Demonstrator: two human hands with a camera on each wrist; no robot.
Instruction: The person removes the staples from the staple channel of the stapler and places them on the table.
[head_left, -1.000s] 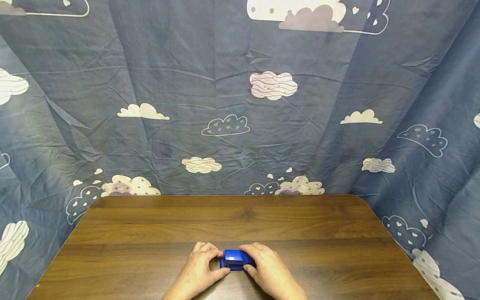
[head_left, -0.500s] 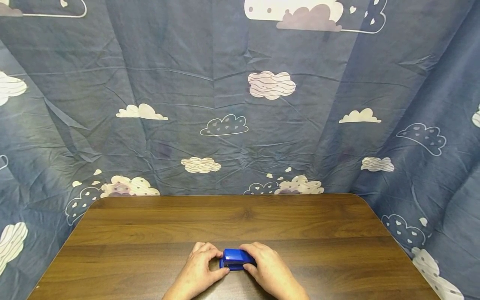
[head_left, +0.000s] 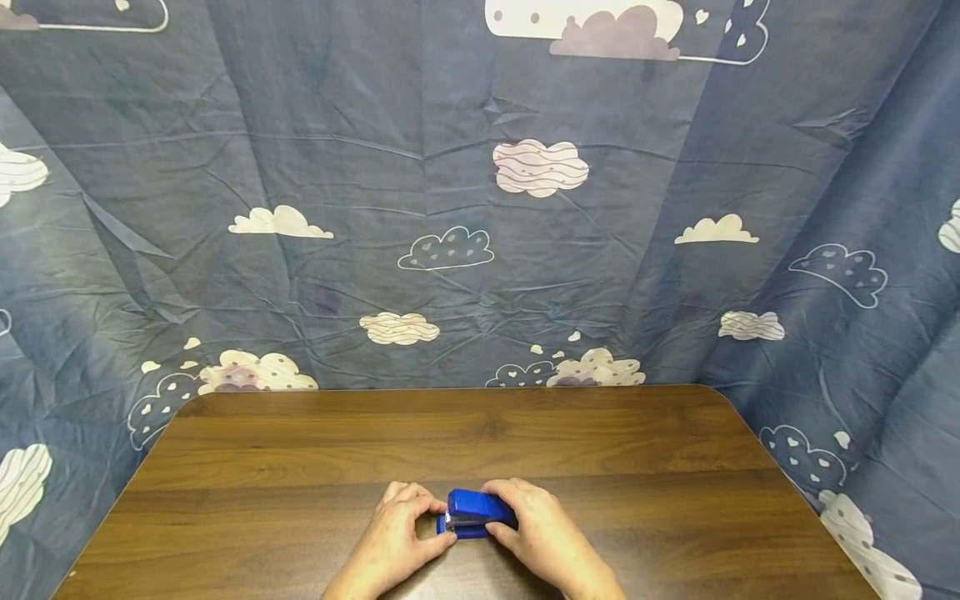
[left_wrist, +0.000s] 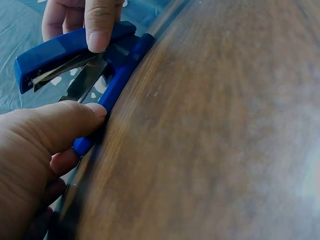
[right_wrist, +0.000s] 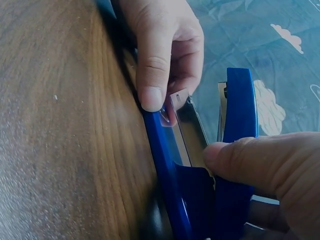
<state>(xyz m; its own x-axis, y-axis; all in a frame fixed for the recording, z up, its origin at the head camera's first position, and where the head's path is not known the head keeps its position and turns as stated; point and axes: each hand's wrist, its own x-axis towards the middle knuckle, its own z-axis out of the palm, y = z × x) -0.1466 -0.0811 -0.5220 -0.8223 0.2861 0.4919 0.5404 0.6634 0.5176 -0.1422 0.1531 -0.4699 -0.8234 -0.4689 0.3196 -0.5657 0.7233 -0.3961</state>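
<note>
A blue stapler (head_left: 474,503) sits on the table near its front, its top arm (left_wrist: 52,50) raised at an angle from the base (left_wrist: 119,82). Between them the metal staple channel (right_wrist: 192,125) shows in the right wrist view. My left hand (head_left: 393,537) pinches the front end of the base between thumb and fingers. With the thumb on the near side and fingers over the far side, my right hand (head_left: 543,533) holds the raised top arm toward its hinge end. The palm side of the right hand is hidden in the head view.
The brown wood-grain table (head_left: 480,433) has rounded far corners. Behind it and along the sides hangs a blue curtain (head_left: 360,275) printed with clouds. A tiny pale speck (head_left: 72,573) lies by the table's left edge.
The stapler's top arm has swung up from the base, and my right hand has risen slightly with it. My left hand stays at the base's front end.
</note>
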